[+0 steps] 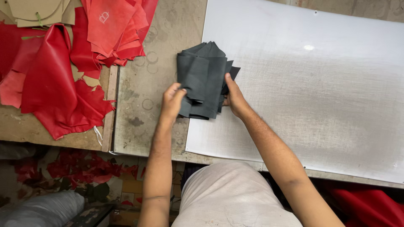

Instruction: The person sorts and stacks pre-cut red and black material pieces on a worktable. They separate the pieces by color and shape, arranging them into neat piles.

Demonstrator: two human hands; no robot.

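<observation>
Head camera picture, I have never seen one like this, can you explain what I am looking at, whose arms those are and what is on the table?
The camera sits on a person's head and looks down, so the two bare arms are that person's own. The left hand and the right hand grip a stack of dark grey leather pieces from either side. The stack lies over the left edge of a large white cutting board, which rests on a worn, stained workbench. Further left, red leather hides and cut pieces are heaped on a wooden table, with tan card patterns at the top corner. Red scraps lie on the floor below.
</observation>
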